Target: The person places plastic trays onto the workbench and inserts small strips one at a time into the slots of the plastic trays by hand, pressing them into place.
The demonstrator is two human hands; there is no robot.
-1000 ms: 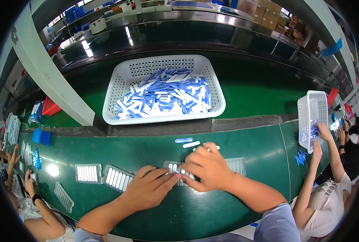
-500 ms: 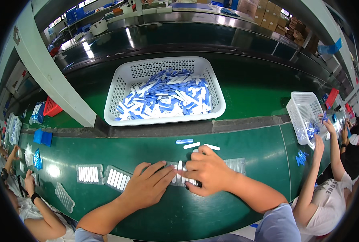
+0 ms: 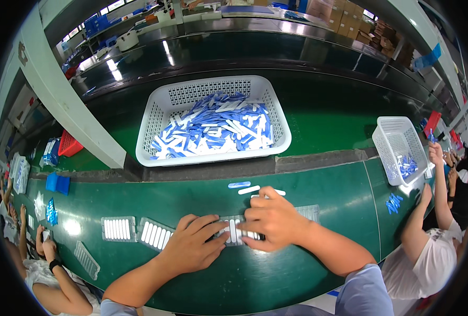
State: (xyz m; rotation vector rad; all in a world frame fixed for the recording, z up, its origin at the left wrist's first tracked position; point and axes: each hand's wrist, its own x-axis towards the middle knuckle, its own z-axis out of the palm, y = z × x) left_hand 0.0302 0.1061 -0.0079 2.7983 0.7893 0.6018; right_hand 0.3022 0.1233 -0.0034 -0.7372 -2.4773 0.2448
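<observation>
A clear plastic tray (image 3: pixel 235 242) with white flat sticks in its slots lies on the green table beneath both hands. My left hand (image 3: pixel 194 242) rests over its left end, fingers stretched out and fingertips on the tray. My right hand (image 3: pixel 276 221) is over the right part, fingers curled and tips down at the sticks; what they hold, if anything, is hidden. One white stick (image 3: pixel 232 229) shows between the two hands. Just beyond my right hand lie loose sticks, among them a blue one (image 3: pixel 239 185) and a white one (image 3: pixel 249 190).
Filled trays (image 3: pixel 119 228) (image 3: pixel 155 234) lie left of my hands; another clear tray (image 3: pixel 309 213) sits at the right. A white basket (image 3: pixel 213 159) heaped with blue and white sticks stands beyond. Co-workers sit on both sides, one near a smaller basket (image 3: pixel 384 138). A post (image 3: pixel 71 100) rises at left.
The stick between my hands, which stuck up past the others, now sits lower in the tray. My right fingers have shifted slightly. The co-worker at right has raised a hand from the smaller basket.
</observation>
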